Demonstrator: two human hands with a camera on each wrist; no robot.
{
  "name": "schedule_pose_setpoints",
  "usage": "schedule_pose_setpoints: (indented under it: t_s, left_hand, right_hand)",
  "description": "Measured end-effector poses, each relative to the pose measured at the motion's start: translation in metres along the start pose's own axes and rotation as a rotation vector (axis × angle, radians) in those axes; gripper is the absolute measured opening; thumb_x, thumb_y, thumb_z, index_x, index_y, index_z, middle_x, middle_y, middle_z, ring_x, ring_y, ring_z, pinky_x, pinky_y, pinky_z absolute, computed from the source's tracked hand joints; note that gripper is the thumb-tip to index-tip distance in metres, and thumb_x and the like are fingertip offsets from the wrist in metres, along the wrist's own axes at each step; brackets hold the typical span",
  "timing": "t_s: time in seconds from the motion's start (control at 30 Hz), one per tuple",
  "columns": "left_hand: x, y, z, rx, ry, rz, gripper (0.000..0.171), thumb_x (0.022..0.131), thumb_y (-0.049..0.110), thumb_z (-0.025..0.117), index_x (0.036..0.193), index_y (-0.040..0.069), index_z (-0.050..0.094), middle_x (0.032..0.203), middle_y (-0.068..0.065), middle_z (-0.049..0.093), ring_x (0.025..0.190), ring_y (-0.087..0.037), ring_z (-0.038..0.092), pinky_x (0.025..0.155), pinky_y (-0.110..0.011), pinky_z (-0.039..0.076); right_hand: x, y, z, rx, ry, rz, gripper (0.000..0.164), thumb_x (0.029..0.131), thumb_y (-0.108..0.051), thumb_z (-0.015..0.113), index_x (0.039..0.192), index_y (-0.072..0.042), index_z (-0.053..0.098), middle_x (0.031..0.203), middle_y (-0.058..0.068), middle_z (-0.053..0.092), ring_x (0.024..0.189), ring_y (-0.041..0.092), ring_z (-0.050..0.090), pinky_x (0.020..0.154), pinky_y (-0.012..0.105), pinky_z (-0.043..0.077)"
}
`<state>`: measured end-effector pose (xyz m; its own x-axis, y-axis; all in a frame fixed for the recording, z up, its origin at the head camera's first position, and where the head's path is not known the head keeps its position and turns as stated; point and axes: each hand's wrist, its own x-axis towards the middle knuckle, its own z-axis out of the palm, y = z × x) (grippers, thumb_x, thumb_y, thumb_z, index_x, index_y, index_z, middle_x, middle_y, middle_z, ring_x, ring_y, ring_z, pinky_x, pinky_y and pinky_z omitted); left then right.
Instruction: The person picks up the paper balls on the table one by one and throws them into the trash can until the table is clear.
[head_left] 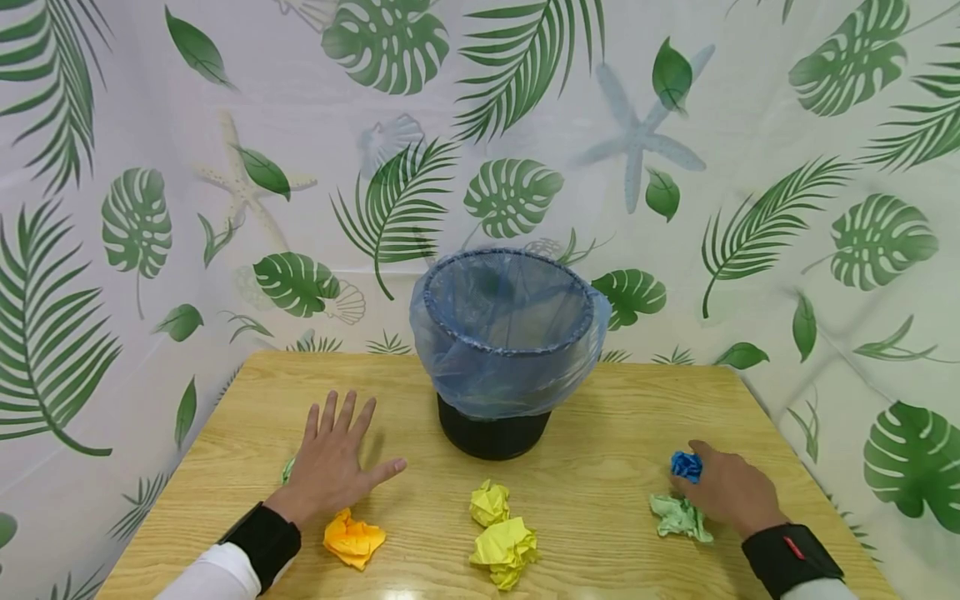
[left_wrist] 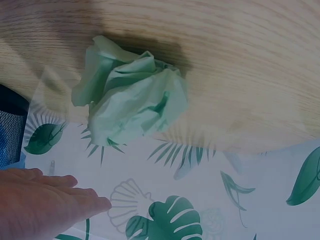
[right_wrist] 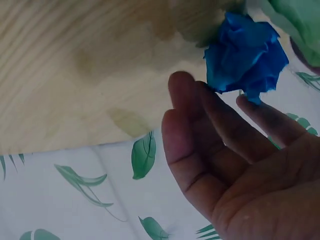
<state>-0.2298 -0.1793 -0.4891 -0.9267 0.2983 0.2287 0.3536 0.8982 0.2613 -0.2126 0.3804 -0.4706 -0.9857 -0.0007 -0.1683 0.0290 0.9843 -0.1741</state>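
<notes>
My left hand [head_left: 330, 458] is spread flat with fingers straight and thumb out, above the table's left side. Partly hidden beyond it is a crumpled light-green paper ball [left_wrist: 132, 92], apart from the fingers in the left wrist view. An orange crumpled paper [head_left: 354, 539] lies close to that wrist. On the right, my right hand [head_left: 731, 487] reaches to a blue crumpled paper ball [head_left: 686, 467], its loosely bent fingers and thumb around the ball's near side. No firm grip shows in the right wrist view. Another light-green crumpled paper [head_left: 681, 517] lies just below the blue one.
A black bin [head_left: 493, 432] lined with a blue plastic bag [head_left: 502, 383] stands at the back middle of the wooden table [head_left: 600, 517]. Two yellow paper balls [head_left: 490, 503] lie in front of it. Behind the table hangs a leaf-patterned cloth [head_left: 510, 108].
</notes>
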Motion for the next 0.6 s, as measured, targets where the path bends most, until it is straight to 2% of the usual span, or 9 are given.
schedule_pose_setpoints:
  t_s: [0.13,0.3,0.37,0.5,0.6]
  left_hand:
    - [0.0,0.0,-0.001,0.0,-0.006,-0.003,0.103,0.089,0.077,0.056,0.161,0.006,0.033,0.166,-0.026,0.02,0.154,-0.05,0.009,0.122,-0.066,0.002]
    - [-0.001,-0.001,0.0,0.005,-0.002,-0.008,0.104,0.089,0.076,0.058,0.161,0.006,0.033,0.166,-0.026,0.021,0.153,-0.05,0.01,0.122,-0.066,0.002]
    - [-0.001,-0.001,0.0,0.01,-0.001,-0.007,0.104,0.089,0.076,0.058,0.161,0.006,0.033,0.166,-0.026,0.021,0.153,-0.051,0.011,0.122,-0.067,0.002]
    - [-0.002,-0.001,0.001,0.017,-0.005,-0.007,0.104,0.088,0.077,0.057,0.161,0.006,0.033,0.166,-0.027,0.021,0.153,-0.05,0.012,0.122,-0.067,0.003]
    - [-0.002,-0.001,0.002,0.015,-0.011,-0.012,0.105,0.088,0.078,0.056,0.161,0.006,0.033,0.166,-0.026,0.021,0.153,-0.05,0.012,0.122,-0.066,0.003]
  right_hand:
    - [0.001,-0.002,0.006,0.006,0.019,-0.046,0.066,0.093,-0.037,0.075,0.136,0.01,0.057,0.102,0.027,0.07,0.084,0.041,0.069,0.064,0.052,0.056]
    - [0.002,-0.005,0.007,0.054,0.073,-0.074,0.048,0.091,-0.017,0.076,0.127,0.011,0.062,0.099,0.025,0.071,0.075,0.033,0.069,0.062,0.048,0.055]
    - [0.002,-0.007,0.007,0.074,0.097,-0.075,0.045,0.091,-0.013,0.075,0.126,0.011,0.063,0.103,0.026,0.071,0.077,0.034,0.069,0.062,0.047,0.055]
    - [0.002,-0.01,0.005,0.098,0.176,-0.098,0.044,0.089,-0.011,0.076,0.125,0.011,0.064,0.11,0.031,0.069,0.091,0.043,0.069,0.068,0.051,0.057]
    - [0.0,-0.016,0.0,0.111,0.25,-0.135,0.043,0.089,-0.008,0.077,0.125,0.012,0.064,0.106,0.03,0.069,0.092,0.046,0.068,0.069,0.053,0.057]
